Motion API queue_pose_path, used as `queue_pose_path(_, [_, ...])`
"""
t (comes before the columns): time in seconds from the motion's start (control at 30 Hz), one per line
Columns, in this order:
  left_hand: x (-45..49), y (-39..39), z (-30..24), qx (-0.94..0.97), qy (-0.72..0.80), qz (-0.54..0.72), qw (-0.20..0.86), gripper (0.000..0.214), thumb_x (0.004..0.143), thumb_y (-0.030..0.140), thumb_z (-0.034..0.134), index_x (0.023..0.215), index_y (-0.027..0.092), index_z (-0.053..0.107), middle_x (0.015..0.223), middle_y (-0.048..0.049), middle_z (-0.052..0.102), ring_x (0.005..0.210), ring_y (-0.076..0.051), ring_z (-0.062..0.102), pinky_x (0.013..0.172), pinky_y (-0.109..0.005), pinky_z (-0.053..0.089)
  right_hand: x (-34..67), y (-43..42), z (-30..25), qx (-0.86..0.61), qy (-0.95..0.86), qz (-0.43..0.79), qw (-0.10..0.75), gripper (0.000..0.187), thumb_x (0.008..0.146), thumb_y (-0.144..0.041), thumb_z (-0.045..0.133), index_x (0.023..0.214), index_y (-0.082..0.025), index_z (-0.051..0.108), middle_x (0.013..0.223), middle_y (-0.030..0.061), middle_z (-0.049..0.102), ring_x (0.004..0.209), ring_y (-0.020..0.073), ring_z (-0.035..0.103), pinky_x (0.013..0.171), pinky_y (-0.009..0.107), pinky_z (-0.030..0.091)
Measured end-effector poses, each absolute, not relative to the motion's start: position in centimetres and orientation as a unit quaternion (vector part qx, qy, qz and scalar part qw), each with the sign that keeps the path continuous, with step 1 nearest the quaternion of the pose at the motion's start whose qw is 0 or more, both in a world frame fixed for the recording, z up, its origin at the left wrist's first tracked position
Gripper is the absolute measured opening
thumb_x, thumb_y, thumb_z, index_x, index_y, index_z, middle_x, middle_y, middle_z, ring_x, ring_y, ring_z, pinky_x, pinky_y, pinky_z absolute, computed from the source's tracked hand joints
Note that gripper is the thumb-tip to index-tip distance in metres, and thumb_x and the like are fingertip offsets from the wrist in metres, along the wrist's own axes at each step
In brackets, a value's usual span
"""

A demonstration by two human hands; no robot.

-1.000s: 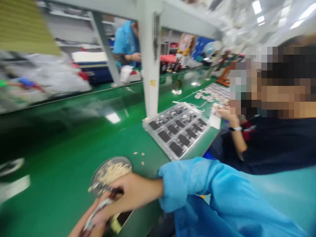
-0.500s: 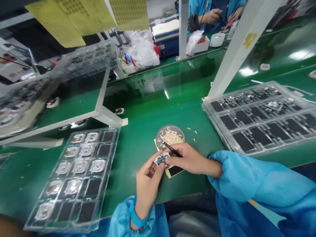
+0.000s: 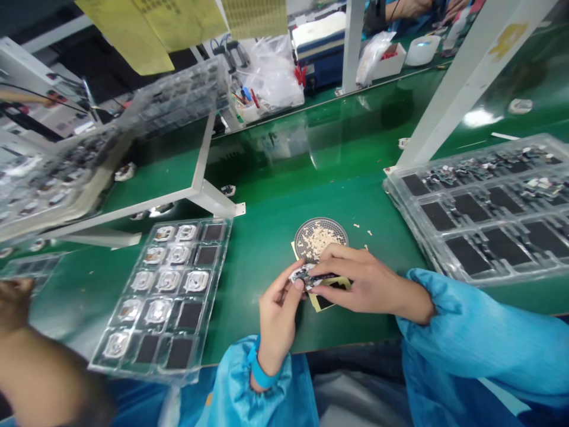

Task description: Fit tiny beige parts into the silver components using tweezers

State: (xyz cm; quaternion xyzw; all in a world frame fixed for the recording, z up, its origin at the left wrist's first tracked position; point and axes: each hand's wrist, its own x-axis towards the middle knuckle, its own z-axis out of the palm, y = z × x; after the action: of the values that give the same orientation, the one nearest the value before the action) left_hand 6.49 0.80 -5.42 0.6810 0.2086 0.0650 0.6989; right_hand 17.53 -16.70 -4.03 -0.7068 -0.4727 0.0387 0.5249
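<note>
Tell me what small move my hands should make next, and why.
Probably steady the small part and press the dark tool onto it: the left hand pinches the part, the right hand holds the tool against it, near the round dish of tan bits.

This was an electronics assembly line in a factory. A long green-matted bench [image 3: 275, 196] ran left to right under white frame posts [image 3: 457, 89], with yellow sheets [image 3: 146, 29] hung overhead and clear compartment trays [image 3: 190, 314] of small parts lying near left and right. Blue smock sleeves [image 3: 480, 338] showed near, another person's hands [image 3: 411, 8] worked at the far side, and the left hand [image 3: 278, 314] pinched a small part [image 3: 302, 276] against a thin tool [image 3: 326, 276] in the right hand [image 3: 368, 284].
</note>
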Motion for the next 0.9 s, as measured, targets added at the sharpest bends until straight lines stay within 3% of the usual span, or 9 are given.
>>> queue_pose_path(0.27, [6.35,0.83,-5.39,0.693,0.208,0.061,0.688,0.043,0.093,0.044,0.067,0.128,0.020,0.071,0.117,-0.0082,0.073,0.086,-0.014,0.065,0.079,-0.023,0.053,17.52,-16.79,-4.46,-0.719,-0.499,0.035,0.483,0.017,0.096,-0.026,0.066,0.112,-0.025,0.071,0.100,0.0032,0.061,0.084,0.0115,0.060,0.072,0.026,0.049])
queue_pose_path(0.53, [6.26,0.58,-5.52,0.730,0.145,0.079,0.663,0.037,0.096,0.039,0.064,0.130,0.026,0.069,0.129,-0.0072,0.067,0.106,-0.019,0.065,0.085,-0.025,0.052,17.38,-16.22,-4.74,-0.710,-0.456,0.053,0.534,0.011,0.092,-0.020,0.067,0.103,-0.018,0.065,0.095,0.0041,0.062,0.087,0.0141,0.058,0.076,0.029,0.048])
queue_pose_path(0.9, [6.02,0.59,-5.78,0.726,0.121,0.059,0.674,0.045,0.094,0.037,0.067,0.137,0.023,0.064,0.129,-0.0096,0.066,0.098,-0.018,0.066,0.086,-0.028,0.054,17.49,-16.40,-4.10,-0.715,-0.450,0.055,0.532,0.011,0.092,-0.016,0.066,0.102,-0.019,0.061,0.094,0.0022,0.062,0.086,0.0135,0.058,0.075,0.029,0.046])
